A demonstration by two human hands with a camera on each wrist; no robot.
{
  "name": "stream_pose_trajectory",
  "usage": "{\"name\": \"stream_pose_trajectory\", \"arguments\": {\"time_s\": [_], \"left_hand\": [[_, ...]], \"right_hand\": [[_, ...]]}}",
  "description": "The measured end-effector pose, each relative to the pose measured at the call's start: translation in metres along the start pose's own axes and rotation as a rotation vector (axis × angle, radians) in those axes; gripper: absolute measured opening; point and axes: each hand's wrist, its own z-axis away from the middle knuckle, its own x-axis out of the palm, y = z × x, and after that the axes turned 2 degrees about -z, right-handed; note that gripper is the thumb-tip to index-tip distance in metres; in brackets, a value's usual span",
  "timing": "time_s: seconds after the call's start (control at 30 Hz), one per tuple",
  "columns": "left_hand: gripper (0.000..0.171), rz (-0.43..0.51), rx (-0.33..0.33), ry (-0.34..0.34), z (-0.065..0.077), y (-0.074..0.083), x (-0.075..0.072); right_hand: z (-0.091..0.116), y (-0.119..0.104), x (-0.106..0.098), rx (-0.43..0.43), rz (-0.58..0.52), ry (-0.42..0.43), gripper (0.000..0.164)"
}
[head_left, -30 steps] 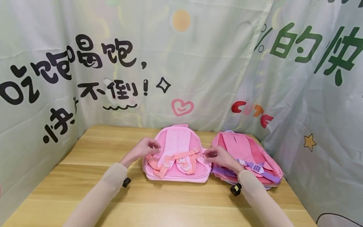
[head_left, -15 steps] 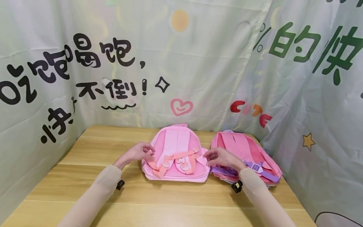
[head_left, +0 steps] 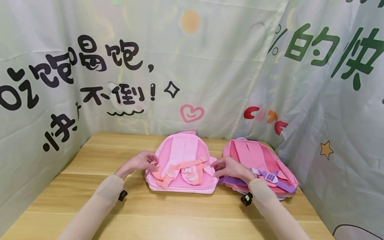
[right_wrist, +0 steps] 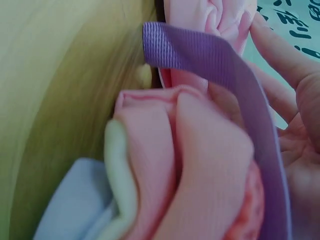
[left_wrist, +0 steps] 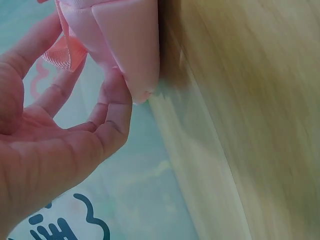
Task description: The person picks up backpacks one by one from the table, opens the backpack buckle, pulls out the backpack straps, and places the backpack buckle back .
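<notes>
A light pink backpack [head_left: 183, 146] with orange straps [head_left: 189, 163] lies on the table, its strap side facing up. At its left side my left hand [head_left: 139, 162] has its fingertips against the fabric; in the left wrist view, one bent fingertip meets a seam near the bag's corner, beside a loose orange strap end [left_wrist: 70, 52]. Across from it, my right hand [head_left: 229, 167] touches the right side with extended fingers. In the right wrist view, a purple strap [right_wrist: 200, 47] of the other bag partly hides that hand.
A darker pink backpack [head_left: 255, 153] with purple straps lies close by on the right, partly under my right forearm. Both bags sit near the back of the wooden table [head_left: 168, 216]. Printed cloth curtains [head_left: 222, 66] surround the table at the back and sides.
The light pink backpack has shifted slightly left, and my right hand has moved left with it. My left hand has drawn left from over the bag to its side. The darker backpack stays put.
</notes>
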Motion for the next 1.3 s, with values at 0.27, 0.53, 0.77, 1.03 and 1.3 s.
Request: {"name": "stream_pose_trajectory", "arguments": {"time_s": [0.27,0.53,0.77,1.03,1.3], "left_hand": [[0.030,0.016,-0.003,0.019,0.007,-0.008,-0.010],[0.030,0.003,-0.022,0.033,0.015,-0.017,-0.017],[0.031,-0.011,-0.020,0.052,0.022,-0.023,-0.022],[0.032,-0.036,-0.025,0.064,0.026,-0.029,-0.027],[0.034,-0.027,-0.073,0.091,0.034,-0.037,-0.038]], "right_hand": [[-0.008,-0.006,0.013,-0.046,0.075,0.030,0.036],[-0.012,-0.008,0.027,-0.048,0.117,0.102,0.035],[-0.013,-0.007,0.035,-0.072,0.042,0.100,0.037],[-0.017,-0.009,0.043,-0.079,-0.009,0.110,0.038],[-0.027,-0.016,0.056,-0.074,-0.019,0.145,0.039]]}}
